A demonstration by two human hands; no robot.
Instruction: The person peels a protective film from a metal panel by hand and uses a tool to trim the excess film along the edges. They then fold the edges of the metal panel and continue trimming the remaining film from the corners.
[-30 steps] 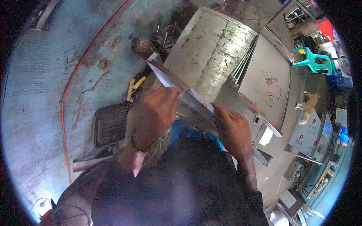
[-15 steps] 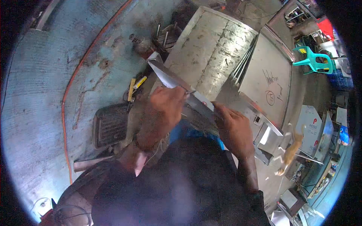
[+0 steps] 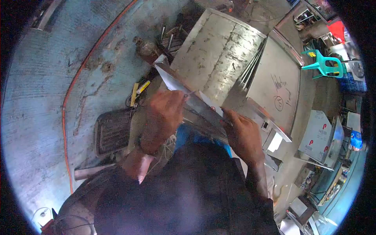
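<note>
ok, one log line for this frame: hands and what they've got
left hand: grips metal strip mid-length | right hand: holds strip's near end | strip: angled up over steel sheet | floor: orange cable

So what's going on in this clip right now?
A person is working on a long bent metal strip, seen from above. The left hand is closed over its middle with a thin tool at the fingertips, and the right hand grips the nearer end. The strip's far end points toward a large steel sheet ahead. An orange cable runs across the concrete floor on the left.
</note>
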